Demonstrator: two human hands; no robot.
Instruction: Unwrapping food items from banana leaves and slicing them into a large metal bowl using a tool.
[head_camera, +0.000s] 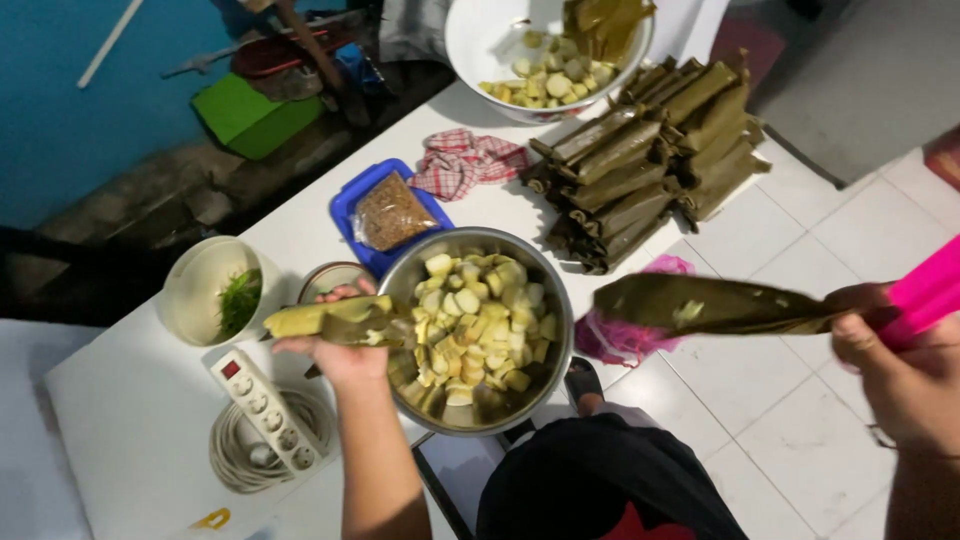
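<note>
Around the metal pot (480, 330), two white bowls (545, 50) (205, 290), one blue tray (385, 215), one checked cloth (465, 160) and one power strip (265, 410) are sitting.

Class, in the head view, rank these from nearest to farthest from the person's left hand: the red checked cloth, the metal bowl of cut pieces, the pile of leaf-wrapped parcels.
From the left hand:
1. Metal bowl, just right of it.
2. Red checked cloth, up the table, past the bowl.
3. Pile of leaf-wrapped parcels, far upper right.
</note>
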